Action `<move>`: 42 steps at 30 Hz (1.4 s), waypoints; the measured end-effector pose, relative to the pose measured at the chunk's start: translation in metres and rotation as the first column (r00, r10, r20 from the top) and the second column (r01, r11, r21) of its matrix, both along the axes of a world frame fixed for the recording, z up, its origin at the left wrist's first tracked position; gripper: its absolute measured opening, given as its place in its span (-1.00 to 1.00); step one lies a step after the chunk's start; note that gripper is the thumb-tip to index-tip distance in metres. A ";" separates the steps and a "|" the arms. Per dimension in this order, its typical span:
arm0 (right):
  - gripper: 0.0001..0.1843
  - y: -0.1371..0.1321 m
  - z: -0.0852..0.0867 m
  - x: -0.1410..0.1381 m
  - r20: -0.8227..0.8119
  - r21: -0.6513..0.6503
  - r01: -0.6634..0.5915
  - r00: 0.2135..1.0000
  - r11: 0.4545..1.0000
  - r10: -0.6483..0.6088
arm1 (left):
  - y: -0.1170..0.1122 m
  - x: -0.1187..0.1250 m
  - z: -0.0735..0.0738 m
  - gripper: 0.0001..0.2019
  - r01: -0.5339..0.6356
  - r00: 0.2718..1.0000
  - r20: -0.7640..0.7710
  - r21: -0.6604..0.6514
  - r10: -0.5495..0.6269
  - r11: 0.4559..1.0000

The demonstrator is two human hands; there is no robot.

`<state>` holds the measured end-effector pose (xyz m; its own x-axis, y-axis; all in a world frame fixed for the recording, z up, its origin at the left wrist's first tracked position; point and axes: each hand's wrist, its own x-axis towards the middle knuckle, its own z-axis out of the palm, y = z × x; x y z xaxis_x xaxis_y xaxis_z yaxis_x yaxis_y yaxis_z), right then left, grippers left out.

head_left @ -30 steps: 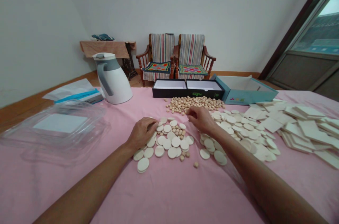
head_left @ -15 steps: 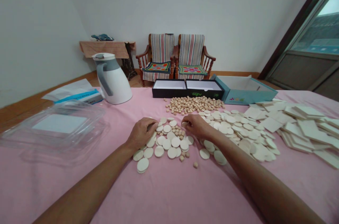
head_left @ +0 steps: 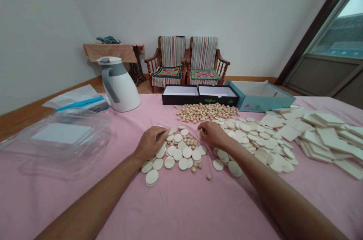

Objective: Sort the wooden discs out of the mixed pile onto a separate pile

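Note:
Pale round wooden discs (head_left: 177,155) lie scattered between my two hands, with small wooden beads or cubes (head_left: 190,141) mixed among them. My left hand (head_left: 151,141) rests at the left edge of this scatter, fingers curled inward and thumb drawn against them; whatever they hold is hidden. On the other side, my right hand (head_left: 212,133) has its fingers bent down around a pale disc (head_left: 199,134), which shows at the fingertips. A larger heap of discs (head_left: 255,137) spreads to the right, partly behind my right forearm.
Beyond the hands sits a pile of wooden beads (head_left: 208,112), before a black two-part box (head_left: 181,100) and a blue box (head_left: 263,103). Square wooden tiles (head_left: 326,141) are heaped at right. A white jug (head_left: 121,88) and clear plastic trays (head_left: 99,149) stand at left on the pink cloth (head_left: 181,209).
My left thumb has closed in toward the fingers, narrowing the gap between them. My right hand has shifted slightly with the disc at its fingertips. The view has moved a little.

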<state>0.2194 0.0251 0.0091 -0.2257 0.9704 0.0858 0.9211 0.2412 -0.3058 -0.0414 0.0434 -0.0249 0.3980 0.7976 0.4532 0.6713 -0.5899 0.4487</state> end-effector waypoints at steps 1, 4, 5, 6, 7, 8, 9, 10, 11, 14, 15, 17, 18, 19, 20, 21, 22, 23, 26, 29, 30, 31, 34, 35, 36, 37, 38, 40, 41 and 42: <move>-0.70 -0.001 0.001 0.000 0.008 0.017 0.017 1.000 1.000 -0.017 | 0.000 0.000 0.000 -0.78 0.000 1.000 -0.001 0.001 0.000 1.000; -0.78 -0.005 0.005 -0.002 -0.035 0.026 -0.061 0.998 0.998 0.061 | 0.000 0.000 0.001 -0.78 0.001 1.000 -0.011 0.005 -0.001 1.000; -0.83 -0.007 0.006 -0.004 -0.055 0.011 -0.101 0.993 0.995 0.102 | 0.000 0.000 0.002 -0.78 0.002 1.000 -0.015 0.006 -0.002 1.000; -0.86 -0.009 0.007 -0.006 -0.071 -0.004 -0.133 0.989 0.991 0.133 | -0.001 0.001 0.002 -0.78 0.002 1.000 -0.017 0.007 -0.002 1.000; -0.87 -0.010 0.007 -0.007 -0.074 -0.015 -0.149 0.986 0.989 0.148 | -0.001 0.001 0.003 -0.78 0.001 1.000 -0.016 0.009 -0.001 1.000; -0.86 -0.011 0.007 -0.008 -0.063 -0.014 -0.145 0.988 0.989 0.144 | -0.001 0.001 0.003 -0.78 0.001 1.000 -0.015 0.010 -0.001 1.000; -0.82 -0.011 0.006 -0.009 -0.044 0.002 -0.128 0.991 0.992 0.128 | -0.002 0.001 0.004 -0.78 0.000 1.000 -0.012 0.011 0.000 1.000; -0.78 -0.010 0.005 -0.010 -0.021 0.032 -0.103 0.994 0.994 0.104 | -0.002 0.002 0.004 -0.78 0.000 1.000 -0.010 0.011 0.000 1.000; -0.73 -0.010 0.005 -0.010 0.002 0.072 -0.075 0.997 0.995 0.075 | -0.002 0.002 0.004 -0.78 0.000 1.000 -0.008 0.012 0.000 1.000; -0.67 -0.009 0.006 -0.008 0.027 0.152 -0.047 0.999 0.987 0.043 | -0.002 0.002 0.003 -0.79 0.002 1.000 -0.009 0.012 -0.001 1.000; -0.69 -0.010 0.007 -0.008 0.025 0.134 -0.062 0.998 0.989 0.060 | -0.002 0.001 0.003 -0.79 0.002 1.000 -0.011 0.013 -0.001 1.000; -0.75 -0.013 0.009 -0.009 0.013 0.050 -0.112 0.994 0.992 0.112 | -0.001 0.001 0.002 -0.79 0.003 1.000 -0.014 0.012 -0.003 1.000; -0.77 -0.014 0.008 -0.010 0.011 0.003 -0.140 0.990 0.990 0.139 | 0.000 0.001 0.001 -0.79 0.004 1.000 -0.013 0.011 -0.004 1.000; -0.78 -0.015 0.007 -0.011 0.015 -0.036 -0.160 0.987 0.987 0.160 | 0.000 0.000 0.001 -0.79 0.004 1.000 -0.012 0.011 -0.004 1.000; -0.79 -0.015 0.004 -0.011 0.025 -0.060 -0.172 0.985 0.983 0.173 | 0.000 0.000 0.000 -0.80 0.004 1.000 -0.008 0.012 -0.004 1.000; -0.79 -0.015 0.001 -0.012 0.038 -0.069 -0.177 0.983 0.982 0.180 | 0.000 0.000 0.000 -0.80 0.003 1.000 -0.005 0.012 -0.003 1.000; -0.78 -0.014 -0.002 -0.013 0.050 -0.066 -0.179 0.982 0.982 0.183 | 0.001 0.000 0.000 -0.80 0.004 1.000 -0.002 0.013 -0.004 1.000; -0.78 -0.013 -0.005 -0.013 0.058 -0.062 -0.179 0.981 0.982 0.183 | 0.001 0.000 0.000 -0.80 0.005 1.000 0.000 0.014 -0.005 1.000; -0.77 -0.012 -0.011 -0.014 0.047 -0.045 -0.187 0.981 0.981 0.189 | 0.000 0.001 0.001 -0.80 0.014 1.000 0.003 0.019 -0.015 1.000; -0.77 -0.012 -0.011 -0.016 0.043 -0.033 -0.189 0.981 0.981 0.190 | 0.000 0.001 0.001 -0.80 0.013 1.000 0.007 0.024 -0.014 1.000; -0.78 -0.012 -0.010 -0.016 0.041 -0.025 -0.180 0.983 0.983 0.181 | 0.000 0.001 0.001 -0.80 0.012 1.000 0.007 0.025 -0.012 1.000; -0.79 -0.011 -0.009 -0.015 0.035 -0.018 -0.164 0.986 0.986 0.165 | 0.000 0.001 0.001 -0.80 0.012 1.000 0.007 0.025 -0.013 1.000; -0.83 -0.005 -0.007 -0.011 -0.033 0.014 -0.060 0.998 0.998 0.061 | 0.000 0.000 0.001 -0.80 0.014 1.000 0.000 0.018 -0.014 1.000; -0.83 -0.001 -0.006 -0.008 -0.087 0.039 0.002 0.996 0.999 0.001 | 0.000 0.000 0.001 -0.80 0.013 1.000 -0.001 0.015 -0.013 1.000; -0.82 0.003 -0.006 -0.005 -0.165 0.079 0.075 0.984 0.994 -0.062 | 0.000 0.000 0.001 -0.79 0.013 1.000 -0.001 0.014 -0.013 1.000; -0.79 0.007 -0.005 -0.002 -0.264 0.127 0.154 0.957 0.980 -0.116 | 0.000 0.001 0.001 -0.79 0.011 1.000 -0.001 0.015 -0.011 1.000; -0.75 0.010 -0.004 0.001 -0.375 0.172 0.231 0.914 0.958 -0.154 | 0.000 0.001 0.001 -0.80 0.009 1.000 0.000 0.015 -0.009 1.000; -0.69 0.015 -0.003 0.006 -0.551 0.222 0.329 0.819 0.918 -0.160 | 0.000 0.001 0.002 -0.80 0.006 1.000 -0.002 0.015 -0.006 1.000; -0.70 0.015 -0.002 0.008 -0.588 0.225 0.337 0.795 0.914 -0.148 | -0.001 0.001 0.002 -0.80 0.006 1.000 -0.004 0.013 -0.006 1.000; -0.73 0.015 -0.001 0.009 -0.587 0.217 0.316 0.798 0.924 -0.135 | -0.001 0.001 0.003 -0.80 0.006 1.000 -0.007 0.011 -0.006 1.000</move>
<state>0.2281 0.0398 0.0085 0.1704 0.8961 0.4100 0.6548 0.2079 -0.7266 -0.0401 0.0427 -0.0221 0.4060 0.7901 0.4593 0.6706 -0.5990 0.4376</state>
